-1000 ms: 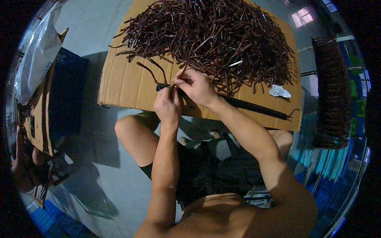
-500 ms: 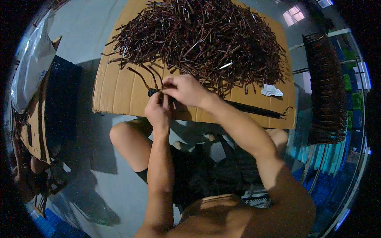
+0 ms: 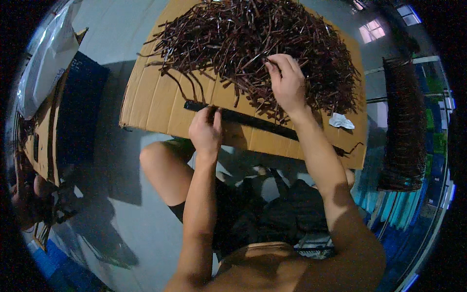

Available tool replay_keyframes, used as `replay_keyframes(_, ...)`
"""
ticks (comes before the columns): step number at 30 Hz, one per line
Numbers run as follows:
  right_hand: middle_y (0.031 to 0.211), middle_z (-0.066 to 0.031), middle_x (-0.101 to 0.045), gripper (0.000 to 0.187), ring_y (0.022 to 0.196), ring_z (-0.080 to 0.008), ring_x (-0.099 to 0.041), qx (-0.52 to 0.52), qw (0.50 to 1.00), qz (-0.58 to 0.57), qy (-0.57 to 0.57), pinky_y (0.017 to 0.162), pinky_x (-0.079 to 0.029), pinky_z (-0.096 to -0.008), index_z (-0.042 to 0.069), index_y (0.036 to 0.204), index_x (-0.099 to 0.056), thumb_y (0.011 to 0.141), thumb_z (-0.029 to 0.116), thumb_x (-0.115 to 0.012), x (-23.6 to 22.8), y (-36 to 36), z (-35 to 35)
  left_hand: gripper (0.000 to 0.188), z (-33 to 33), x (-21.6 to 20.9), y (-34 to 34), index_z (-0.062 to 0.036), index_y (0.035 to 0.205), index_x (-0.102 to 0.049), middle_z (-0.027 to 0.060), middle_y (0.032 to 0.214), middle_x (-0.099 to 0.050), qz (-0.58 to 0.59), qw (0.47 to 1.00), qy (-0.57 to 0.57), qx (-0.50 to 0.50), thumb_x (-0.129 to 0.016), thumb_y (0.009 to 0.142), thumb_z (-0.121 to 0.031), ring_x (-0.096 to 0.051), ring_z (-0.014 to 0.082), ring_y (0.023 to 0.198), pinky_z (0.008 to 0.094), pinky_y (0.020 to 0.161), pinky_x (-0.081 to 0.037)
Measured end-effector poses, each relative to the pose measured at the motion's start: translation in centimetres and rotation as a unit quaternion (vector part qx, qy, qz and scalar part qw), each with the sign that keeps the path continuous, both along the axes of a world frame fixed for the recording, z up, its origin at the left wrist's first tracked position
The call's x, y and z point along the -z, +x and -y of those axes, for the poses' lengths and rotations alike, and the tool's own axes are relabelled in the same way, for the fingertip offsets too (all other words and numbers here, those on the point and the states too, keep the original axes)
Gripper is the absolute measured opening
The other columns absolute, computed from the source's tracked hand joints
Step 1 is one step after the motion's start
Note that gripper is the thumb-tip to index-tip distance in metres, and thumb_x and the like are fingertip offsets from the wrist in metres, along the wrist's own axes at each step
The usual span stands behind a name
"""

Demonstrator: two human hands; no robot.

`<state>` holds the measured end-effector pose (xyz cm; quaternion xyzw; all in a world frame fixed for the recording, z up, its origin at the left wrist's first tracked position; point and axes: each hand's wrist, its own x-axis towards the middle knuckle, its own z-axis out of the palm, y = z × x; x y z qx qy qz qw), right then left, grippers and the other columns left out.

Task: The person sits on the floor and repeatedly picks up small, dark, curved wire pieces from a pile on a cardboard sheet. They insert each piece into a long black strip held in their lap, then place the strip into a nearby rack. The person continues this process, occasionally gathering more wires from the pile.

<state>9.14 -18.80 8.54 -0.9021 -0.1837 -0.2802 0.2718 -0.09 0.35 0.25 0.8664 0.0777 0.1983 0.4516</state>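
Note:
A long black strip [image 3: 253, 119] lies slantwise across the near part of a cardboard sheet. My left hand [image 3: 206, 132] pinches it close to its left end. From that end, a couple of thin, curved dark-brown strands [image 3: 200, 89] stick out away from me. Beyond the strip is a large heap of short dark-brown twig-like pieces [image 3: 219, 46]. My right hand [image 3: 290, 87] is over the heap's near side, thumb and fingertips drawn together. Whatever is between those fingertips is too small and dark to make out.
The cardboard sheet [image 3: 151, 104] bears everything, above my bent knees. Crumpled white paper [image 3: 341, 121] lies at its right. A dark fringed bundle [image 3: 403, 126] hangs on a rack at right. Leftward stand a dark box [image 3: 82, 112] and a clear plastic bag [image 3: 46, 63].
My right hand has left the strip's end beside my left hand and moved right and away, onto the heap. My left hand keeps its pinch on the strip. The whole view has shifted slightly.

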Motion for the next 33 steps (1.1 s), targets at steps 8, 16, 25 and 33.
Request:
replay_keyframes(8, 0.079, -0.0096, -0.055, 0.017, 0.072, -0.0164, -0.059, -0.138, 0.917, -0.214, 0.308, 0.063, -0.047, -0.0306, 0.001, 0.097, -0.046, 0.096, 0.018, -0.050, 7.0, -4.2, -6.6, 0.011, 0.4, 0.5, 0.3, -0.0034, 0.084, -0.063, 0.0133, 0.080, -0.062, 0.023, 0.999, 0.023, 0.005, -0.062, 0.083, -0.014, -0.060, 0.0316, 0.074, 0.0376, 0.066, -0.048)
replay_keyframes(16, 0.090, -0.0069, -0.059, 0.011, 0.077, -0.0125, -0.063, -0.146, 0.892, -0.277, 0.326, 0.069, -0.053, -0.0253, 0.001, 0.101, -0.044, 0.098, 0.012, -0.044, 5.9, -4.5, -6.5, 0.011, 0.3, 0.5, 0.3, -0.0030, 0.085, -0.063, 0.0136, 0.080, -0.062, 0.013, 0.999, 0.035, -0.007, -0.062, 0.083, -0.014, -0.060, 0.0316, 0.075, 0.0373, 0.066, -0.048)
replay_keyframes(25, 0.089, -0.0059, -0.060, 0.011, 0.080, -0.0138, -0.065, -0.159, 0.843, -0.307, 0.412, 0.066, -0.053, -0.0238, 0.002, 0.099, -0.046, 0.098, 0.013, -0.045, 5.5, -4.8, -6.8, 0.012, 0.2, 0.7, 0.3, -0.0026, 0.085, -0.062, 0.0141, 0.080, -0.062, 0.006, 1.000, 0.031, -0.005, -0.062, 0.083, -0.014, -0.060, 0.0324, 0.074, 0.0378, 0.065, -0.048)
replay_keyframes(33, 0.089, -0.0048, -0.060, 0.011, 0.080, -0.0115, -0.063, -0.139, 0.888, -0.262, 0.351, 0.066, -0.052, -0.0229, 0.003, 0.099, -0.046, 0.097, 0.013, -0.046, 5.8, -4.9, -6.8, 0.012, 0.3, 0.6, 0.4, -0.0029, 0.084, -0.062, 0.0141, 0.080, -0.061, 0.007, 1.000, 0.023, -0.002, -0.061, 0.083, -0.015, -0.060, 0.0329, 0.074, 0.0380, 0.064, -0.048)
